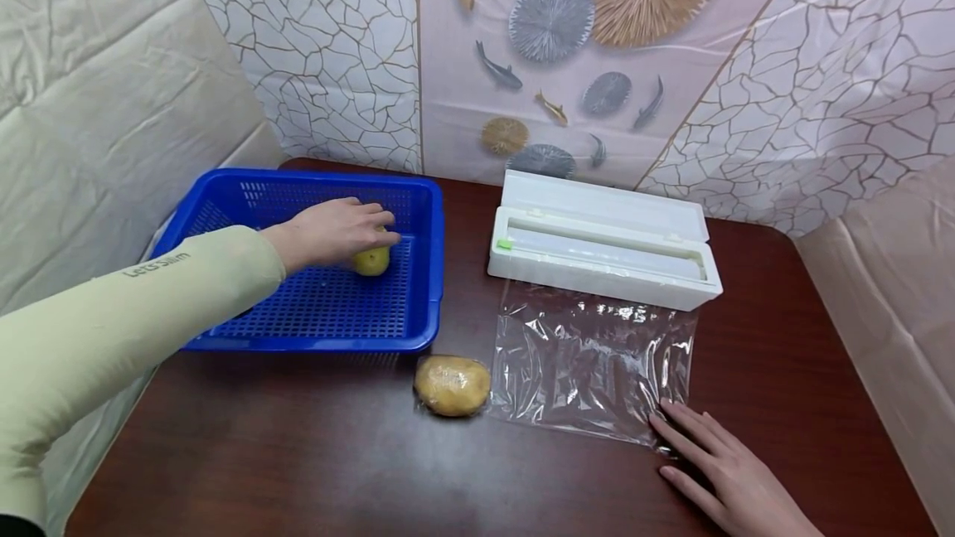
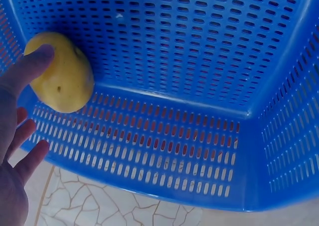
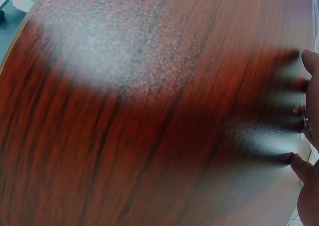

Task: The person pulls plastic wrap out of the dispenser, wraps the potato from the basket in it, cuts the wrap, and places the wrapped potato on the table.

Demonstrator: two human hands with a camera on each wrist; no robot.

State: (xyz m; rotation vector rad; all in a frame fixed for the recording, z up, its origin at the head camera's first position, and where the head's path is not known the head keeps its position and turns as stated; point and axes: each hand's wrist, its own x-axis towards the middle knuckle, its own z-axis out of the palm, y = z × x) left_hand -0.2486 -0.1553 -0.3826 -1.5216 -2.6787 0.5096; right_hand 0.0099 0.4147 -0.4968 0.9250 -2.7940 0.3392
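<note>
In the head view my left hand [image 1: 339, 230] reaches inside the blue plastic basket [image 1: 436, 272] and holds a yellow potato [image 1: 371, 262]. The left wrist view shows the thumb [image 2: 37, 64] lying across the bare potato [image 2: 65, 79], the other fingers spread lower down. My right hand [image 1: 734, 471] has its fingers stretched out, fingertips on the near right corner of a clear sheet of cling film [image 1: 589, 371]. That sheet runs out from a white cling film dispenser [image 1: 604, 263] with its lid raised. Between basket and film lies a film-wrapped potato [image 1: 453, 386].
Everything stands on a dark brown wooden table [image 1: 313, 446]. A small green slider [image 1: 505, 244] sits at the dispenser's left end. Patterned cloth [image 1: 351, 48] hangs behind the table, and pale cloth [image 1: 888, 272] hangs along the sides.
</note>
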